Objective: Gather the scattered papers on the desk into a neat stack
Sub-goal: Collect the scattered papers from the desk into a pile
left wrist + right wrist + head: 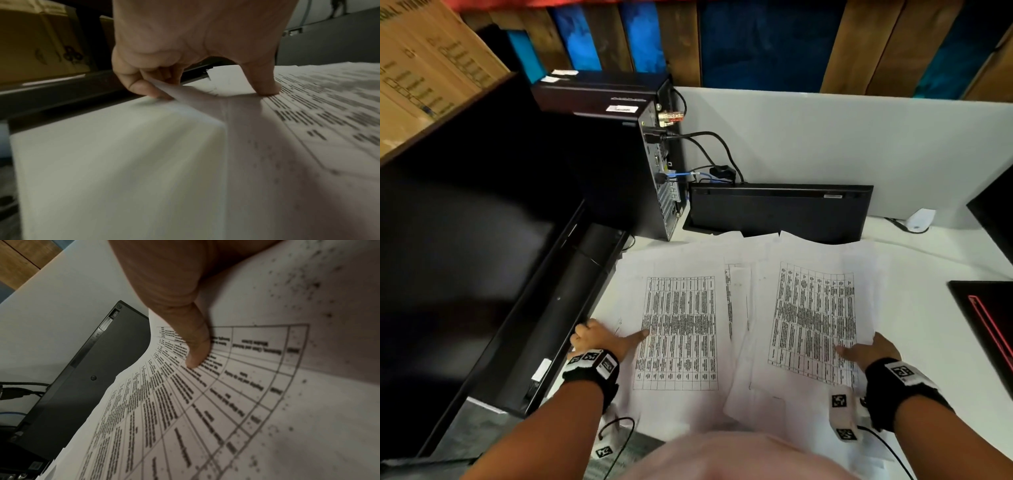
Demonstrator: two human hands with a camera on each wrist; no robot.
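Observation:
Several white sheets printed with tables lie spread over the white desk (928, 301), roughly as a left pile (678, 329) and a right pile (815, 318) that overlap in the middle. My left hand (613, 334) pinches the left pile's left edge. Its thumb (265, 87) presses on top and its curled fingers (144, 87) lift the edge from below. My right hand (863, 349) holds the right pile's near right corner, thumb (195, 350) on the print. That top sheet (226, 402) bows upward, and the right fingers are hidden beneath it.
A black computer tower (654, 164) with plugged cables (709, 147) stands behind the papers, with a black keyboard (777, 212) propped on edge against the white partition (859, 144). A dark monitor (465, 240) borders the left, and a black pad with red trim (983, 318) lies at the right.

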